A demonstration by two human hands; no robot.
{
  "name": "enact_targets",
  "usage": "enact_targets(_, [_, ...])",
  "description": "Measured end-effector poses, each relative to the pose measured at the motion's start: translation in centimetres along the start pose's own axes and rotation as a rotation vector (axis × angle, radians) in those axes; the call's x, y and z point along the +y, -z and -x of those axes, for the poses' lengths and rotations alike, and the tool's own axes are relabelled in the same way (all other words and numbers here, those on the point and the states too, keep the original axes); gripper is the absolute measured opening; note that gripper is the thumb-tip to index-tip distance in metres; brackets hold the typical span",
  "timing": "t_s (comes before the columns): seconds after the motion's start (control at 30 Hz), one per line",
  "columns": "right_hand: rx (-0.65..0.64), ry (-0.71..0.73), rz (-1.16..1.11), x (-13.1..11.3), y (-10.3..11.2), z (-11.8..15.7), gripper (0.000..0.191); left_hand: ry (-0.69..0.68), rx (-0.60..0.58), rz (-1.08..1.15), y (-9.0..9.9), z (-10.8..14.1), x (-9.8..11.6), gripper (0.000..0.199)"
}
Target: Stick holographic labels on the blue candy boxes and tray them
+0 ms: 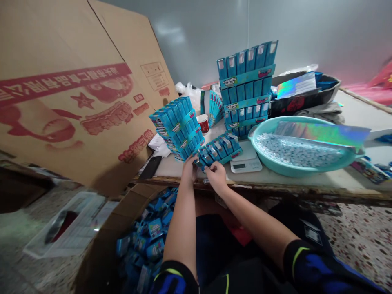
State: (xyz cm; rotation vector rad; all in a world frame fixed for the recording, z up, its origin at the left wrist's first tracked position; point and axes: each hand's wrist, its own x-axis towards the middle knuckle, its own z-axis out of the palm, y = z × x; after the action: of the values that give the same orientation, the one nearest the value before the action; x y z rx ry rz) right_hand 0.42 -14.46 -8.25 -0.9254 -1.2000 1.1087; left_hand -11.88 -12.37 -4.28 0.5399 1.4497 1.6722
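My left hand (190, 169) and my right hand (216, 176) both pinch the near edge of a blue strip of Caramelo Macizo candy packets (219, 152), which lies partly on the table (367, 118). Just left of it, a tilted stack of blue packet strips (177, 126) leans near my left hand. A taller stack of the same strips (245, 90) stands behind my right hand. A digital kitchen scale (246, 160) sits to the right of my right hand, its near part uncovered.
A teal basin (294, 169) holds small wrapped sweets, with holographic film (321, 134) across it. Below the table edge, an open cardboard box (128, 212) holds loose blue packets (150, 241). A large cardboard sheet (76, 102) rises at left. A black phone (150, 167) and a cup (203, 123) stand nearby.
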Motion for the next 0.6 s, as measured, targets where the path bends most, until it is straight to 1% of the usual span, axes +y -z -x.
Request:
enact_targets(0.07, [0.039, 0.177, 0.0, -1.2, 1.8, -0.3, 0.032, 0.032, -0.015, 0.006, 0.0, -0.2, -0.5, 0.047])
enact_targets(0.17, [0.168, 0.42, 0.08, -3.1, 5.3, -2.2, 0.031, 0.061, -0.007, 0.049, 0.1, -0.6, -1.1, 0.043])
enact_targets(0.27, [0.316, 0.535, 0.209, -3.9, 8.6, -5.0, 0.028, 0.055, -0.086, 0.144, 0.4, -0.9, -1.7, 0.043])
enact_targets(0.33, [0.335, 0.574, 0.324, -3.8, 10.2, -6.5, 0.02, 0.017, -0.146, 0.205, 0.4, -0.9, -2.2, 0.043])
enact_targets(0.4, [0.288, 0.594, 0.434, -3.4, 11.1, -7.5, 0.008, -0.039, -0.15, 0.237, 0.3, -0.8, -2.6, 0.044])
enact_targets(0.43, [0.258, 0.596, 0.471, -3.3, 11.2, -7.9, 0.01, -0.062, -0.14, 0.243, 0.2, -0.6, -2.9, 0.045])
enact_targets(0.5, [0.227, 0.578, 0.487, -3.0, 11.2, -8.4, 0.023, -0.101, -0.117, 0.233, 0.2, -0.4, -3.3, 0.047])
enact_targets(0.6, [0.235, 0.494, 0.399, -2.4, 10.6, -8.9, 0.037, -0.182, -0.038, 0.174, 0.5, 0.1, -3.6, 0.05])
